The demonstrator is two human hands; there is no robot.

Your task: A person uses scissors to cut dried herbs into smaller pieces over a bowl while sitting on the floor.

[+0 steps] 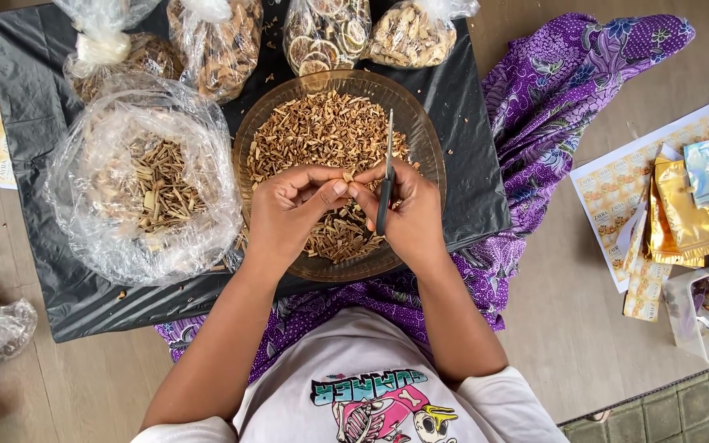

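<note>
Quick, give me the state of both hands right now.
Left hand: closed, pinching a small dried piece over the bowl.
Right hand: closed on scissors, fingertips also touching that piece.

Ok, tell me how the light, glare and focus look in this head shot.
Head view: soft, even daylight with only faint shadows under the hands; white glare on the clear bag and on the gold pouches; focus sharp on the bowl, left hand, right hand and scissors; slight wide-angle bending toward the edges.
</note>
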